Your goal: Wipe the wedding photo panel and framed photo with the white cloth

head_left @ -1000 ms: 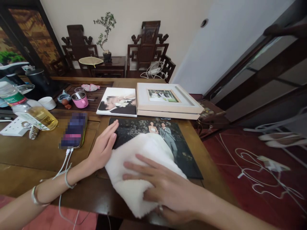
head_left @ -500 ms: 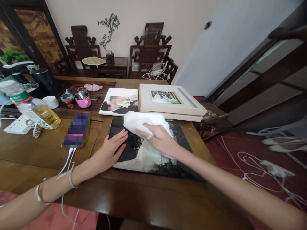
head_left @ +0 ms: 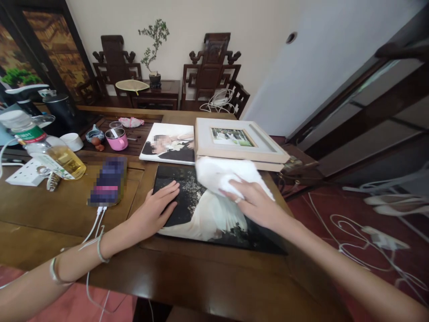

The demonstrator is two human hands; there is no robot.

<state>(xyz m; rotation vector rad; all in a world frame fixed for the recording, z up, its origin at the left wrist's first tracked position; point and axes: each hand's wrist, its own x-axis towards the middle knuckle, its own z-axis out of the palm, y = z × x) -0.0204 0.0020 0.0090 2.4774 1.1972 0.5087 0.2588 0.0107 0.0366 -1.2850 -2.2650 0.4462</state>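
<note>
"Since you're watching this feed with me from afar, shall I read it off from the near side?"

"Do. Hands first."

"At the near side of the wooden table (head_left: 208, 277), my left hand (head_left: 162, 205) lies flat, fingers slightly apart, on the left part of a dark photo print (head_left: 184, 185). It has hold of nothing. My right hand (head_left: 250, 199) is closed on a bunched fold of white cloth (head_left: 211, 169); how tightly, I can't tell."

"And where exactly is the print?"

"Flat on the table in front of me, with the cloth over its upper right part. A pale dress shows below the cloth. Whether the cloth touches the frame behind it, I can't tell."

"What lies farther out?"

"To the left I have a phone (head_left: 109, 179), white cables plugged into its near end, then a white power strip (head_left: 25, 174) and a bottle (head_left: 67, 163) of yellow liquid. Behind the print, a white-edged photo (head_left: 170, 154) lies just beside a pale picture frame (head_left: 241, 153), with a pink cup (head_left: 118, 143) off to the left."

"And at the back?"

"A potted plant (head_left: 155, 80) between two dark chairs (head_left: 215, 71), by the wall."
</note>
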